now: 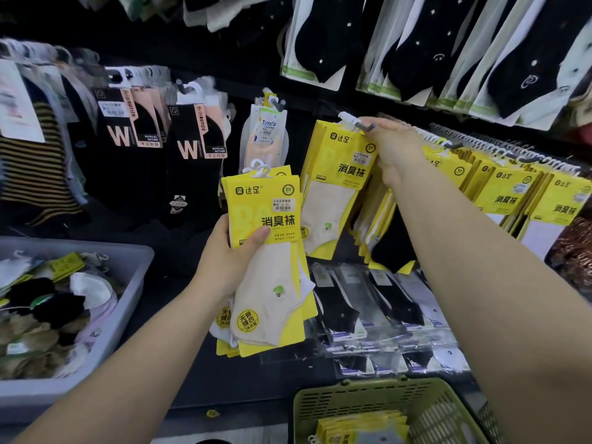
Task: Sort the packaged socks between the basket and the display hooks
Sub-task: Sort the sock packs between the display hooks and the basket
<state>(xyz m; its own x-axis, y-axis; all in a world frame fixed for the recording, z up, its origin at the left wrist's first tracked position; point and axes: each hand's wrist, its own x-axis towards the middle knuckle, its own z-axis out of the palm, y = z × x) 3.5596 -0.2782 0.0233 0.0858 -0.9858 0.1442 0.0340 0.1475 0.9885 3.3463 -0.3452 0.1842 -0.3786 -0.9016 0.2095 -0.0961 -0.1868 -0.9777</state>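
Left hand (224,262) grips packs (272,283); right hand (397,149) perhaps at hook tip (365,126).

Left grip (224,261) clasping, right grip (395,152) raised, pinching

Two hands show: left hand (224,261), right hand (394,149). One green basket (445,411) sits lower right, one grey tub (136,251) at left. Two black W packs (128,133) hang upper left; yellow packs (506,193) overlap beyond counting.

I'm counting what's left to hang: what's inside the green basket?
Yellow sock packs lie stacked in the green basket, one showing a white hook. How many lie beneath is covered; the picture's edge cuts off the basket's near part.
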